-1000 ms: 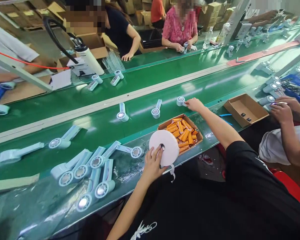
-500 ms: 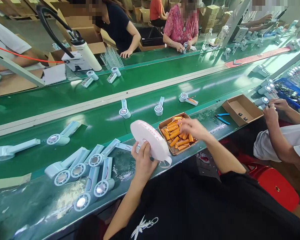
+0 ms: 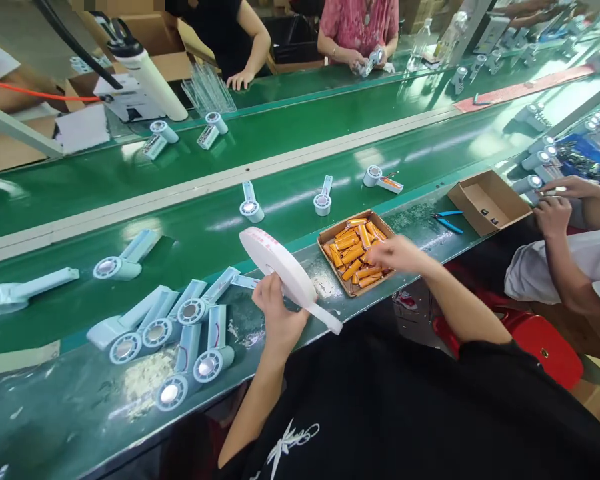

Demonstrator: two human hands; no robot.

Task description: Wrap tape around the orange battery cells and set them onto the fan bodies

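My left hand (image 3: pixel 283 310) grips a large flat roll of white tape (image 3: pixel 285 263) with faint red print on its rim, held tilted above the bench edge. A loose strip of tape hangs from the roll's lower right side. My right hand (image 3: pixel 399 255) is over the right part of a small cardboard box (image 3: pixel 351 291), its fingers drawn together among orange wrapped battery cells (image 3: pixel 351 255). Whether a cell is between those fingertips is hidden. Left of the roll, several pale blue handheld fan bodies (image 3: pixel 191 311) lie bunched, some with open handles.
More fan bodies (image 3: pixel 251 211) lie on the green conveyor belt (image 3: pixel 285 193). Blue-handled pliers (image 3: pixel 449 221) and an open cardboard box (image 3: pixel 490 203) lie to the right. A co-worker's hands (image 3: pixel 555 207) work beyond. Other people sit across the belt.
The tape roll has turned more edge-on and moved slightly left, and its loose strip now extends farther out. My right hand has gone lower onto the cells. The view has shifted slightly.
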